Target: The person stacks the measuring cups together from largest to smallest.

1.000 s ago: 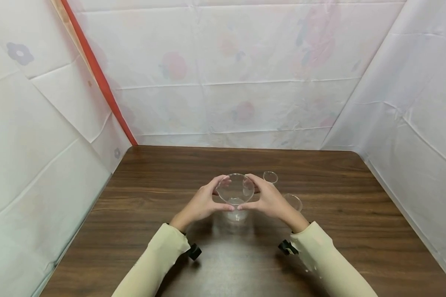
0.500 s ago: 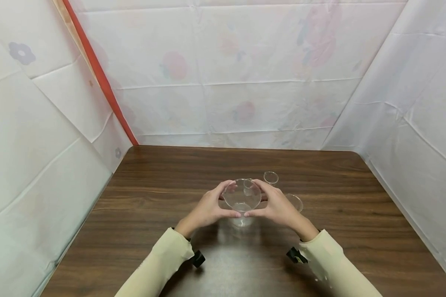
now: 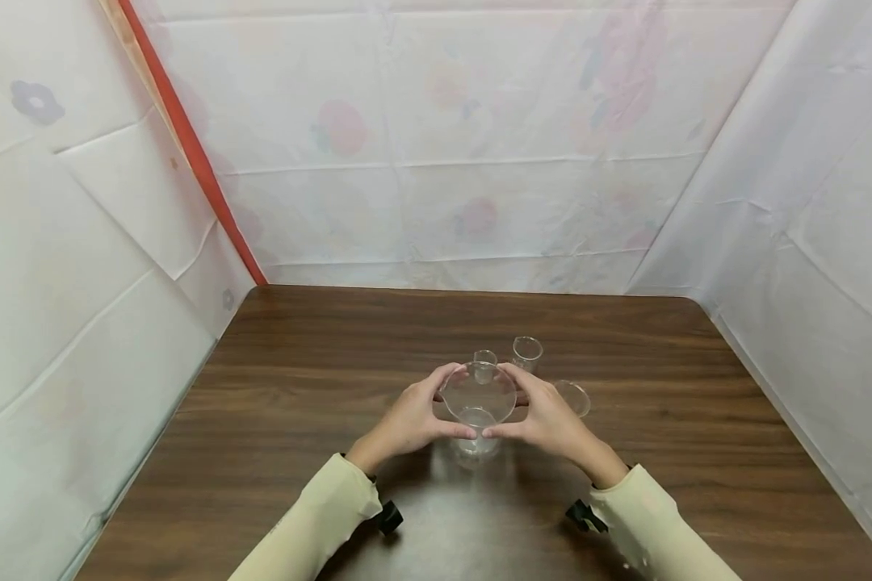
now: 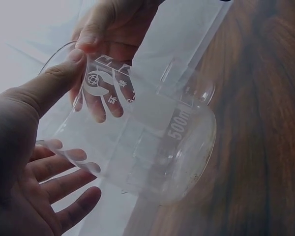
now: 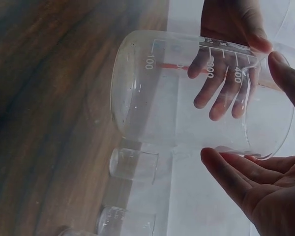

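Note:
A large clear glass beaker (image 3: 477, 395), marked 500 ml, stands between my two hands with its mouth up. My left hand (image 3: 414, 415) grips it near the rim from the left, thumb on the near side and fingers around the far side. From the right, my right hand (image 3: 548, 411) holds it the same way. The two thumb tips nearly meet on the near wall. In the right wrist view, white graduation marks show on the beaker (image 5: 157, 98), and its base is close over the wooden table.
Behind the big beaker stands a small glass beaker (image 3: 484, 356), with another beaker (image 3: 527, 352) to its right. A third glass vessel (image 3: 572, 398) is partly hidden by my right hand. Flowered white sheets (image 3: 443, 161) wall in the brown wooden table (image 3: 298, 387).
Both hands have moved toward me and slightly right with the large beaker between them. The small beaker behind it now shows more. The other glass vessels have stayed in place.

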